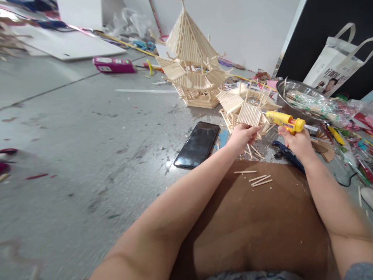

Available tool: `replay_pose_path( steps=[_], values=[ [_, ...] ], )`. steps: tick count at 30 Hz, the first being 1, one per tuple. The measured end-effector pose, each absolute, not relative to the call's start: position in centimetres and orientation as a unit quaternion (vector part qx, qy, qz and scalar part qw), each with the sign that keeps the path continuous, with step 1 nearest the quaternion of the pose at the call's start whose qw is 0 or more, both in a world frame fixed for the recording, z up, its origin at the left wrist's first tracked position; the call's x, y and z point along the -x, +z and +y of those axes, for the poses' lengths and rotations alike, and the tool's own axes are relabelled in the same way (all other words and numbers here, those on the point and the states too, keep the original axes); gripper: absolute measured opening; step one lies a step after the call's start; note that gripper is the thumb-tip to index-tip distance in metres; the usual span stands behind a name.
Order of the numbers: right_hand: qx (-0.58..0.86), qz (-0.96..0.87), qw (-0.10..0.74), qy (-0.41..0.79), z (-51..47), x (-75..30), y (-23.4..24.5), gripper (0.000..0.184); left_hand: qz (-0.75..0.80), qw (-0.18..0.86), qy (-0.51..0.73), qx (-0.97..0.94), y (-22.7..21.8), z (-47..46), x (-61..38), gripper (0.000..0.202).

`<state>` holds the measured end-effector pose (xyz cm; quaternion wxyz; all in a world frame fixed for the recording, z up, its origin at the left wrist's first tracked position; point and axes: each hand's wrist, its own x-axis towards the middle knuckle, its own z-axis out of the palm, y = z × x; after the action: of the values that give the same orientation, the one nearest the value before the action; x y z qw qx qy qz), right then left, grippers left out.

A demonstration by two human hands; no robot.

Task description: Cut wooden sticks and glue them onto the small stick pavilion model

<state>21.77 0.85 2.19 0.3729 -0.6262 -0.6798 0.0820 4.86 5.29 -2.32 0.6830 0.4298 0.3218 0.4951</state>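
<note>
A yellow hot glue gun (pixel 281 118) with a clear glue stick in its back is gripped in my right hand (pixel 298 144). Its nozzle points left, at the right edge of a small panel of wooden sticks (pixel 250 114). My left hand (pixel 245 137) pinches that panel by its lower edge. The panel sits at the front of a half-built roof tier (pixel 231 102) made of pale sticks. Behind it stands a taller stick pagoda (pixel 192 66) with a pointed roof. Several loose sticks (pixel 260 179) lie on the brown cloth (pixel 262 221) over my lap.
A black phone (pixel 197 144) lies left of my left hand. Dark blue pliers (pixel 288 153) rest below the glue gun. A metal bowl (pixel 281 91) holds wrapped bundles of sticks. Farther back are a purple box-shaped device (pixel 113 65) and a white tote bag (pixel 332 64).
</note>
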Motion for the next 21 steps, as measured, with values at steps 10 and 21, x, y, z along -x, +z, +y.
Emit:
replay_pose_path(
  steps=[10, 21],
  values=[
    [0.644, -0.625, 0.414, 0.152, -0.8, -23.2, 2.0, 0.042, 0.304, 0.721, 0.434, -0.447, -2.5, 5.4, -4.1, 0.018],
    [0.625, -0.599, 0.458, 0.203, -1.6, -24.3, 0.7, 0.038, 0.395, 0.648, 0.347, -0.551, -1.9, 4.9, -3.4, 0.011]
  ],
)
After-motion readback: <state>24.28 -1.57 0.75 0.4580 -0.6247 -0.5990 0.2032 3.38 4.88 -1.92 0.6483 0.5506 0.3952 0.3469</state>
